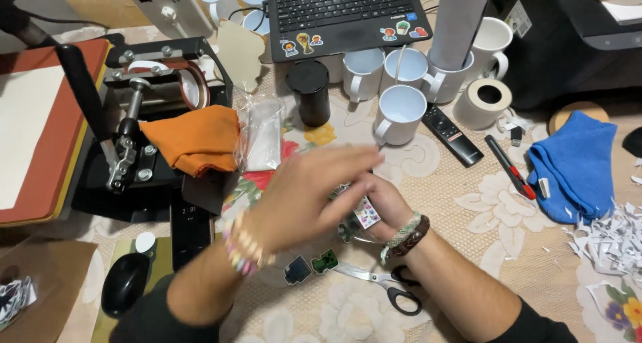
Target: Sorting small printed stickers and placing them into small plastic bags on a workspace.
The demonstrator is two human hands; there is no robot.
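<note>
My left hand (307, 192) is blurred with motion, fingers spread, crossing above my right hand and hiding most of it. My right hand (388, 206) pinches a small colourful cut-out sticker (366, 213) between its fingers; braided bracelets sit on that wrist. A beaded bracelet circles my left wrist. Below the hands lie two small cut-out stickers (311, 266) and black-handled scissors (391, 286) on the flowered tablecloth (481, 202). Whether my left hand touches the sticker cannot be told.
A mug press (144, 109) with an orange cloth (194, 139) stands at left beside a flat heat press (40, 129). Several white mugs (399, 112), a black cup (309, 92), laptop (344, 12), remote (451, 134), tape roll (483, 102), blue cloth (575, 162), paper scraps (612, 239), mouse (125, 283).
</note>
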